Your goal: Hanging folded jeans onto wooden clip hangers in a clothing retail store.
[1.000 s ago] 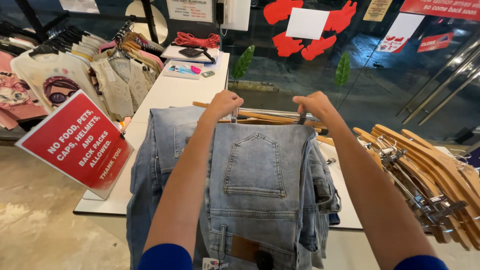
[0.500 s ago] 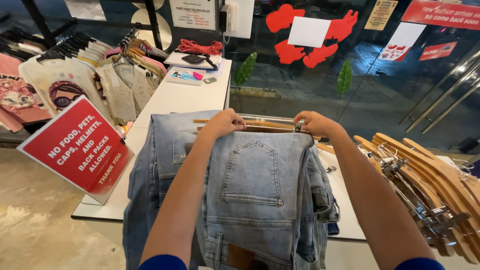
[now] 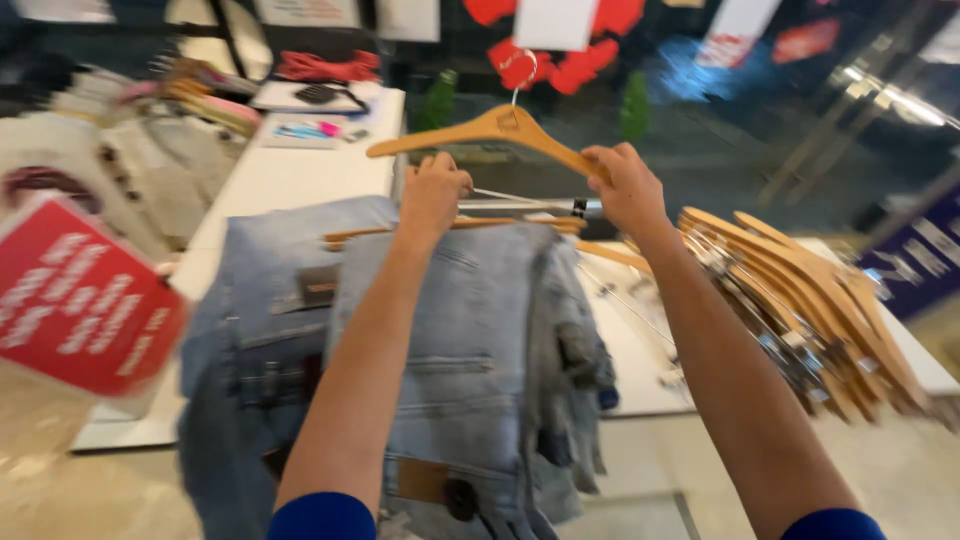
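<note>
My left hand (image 3: 432, 193) and my right hand (image 3: 624, 184) both grip a wooden hanger (image 3: 490, 130) with a metal clip bar, lifted above the white table (image 3: 280, 180). Light blue jeans (image 3: 470, 350) hang from the hanger and drape down between my forearms. A second pair of light jeans (image 3: 260, 340) lies folded over the table edge to the left, partly behind my left arm.
A stack of wooden hangers (image 3: 800, 300) lies on the table at the right. A red sign (image 3: 80, 300) stands at the left. Hanging shirts (image 3: 110, 150) are at the far left. Small items (image 3: 310, 110) sit at the table's far end.
Both hands have raised the hanger off the table, and the jeans now hang from it. The view has tilted and come closer.
</note>
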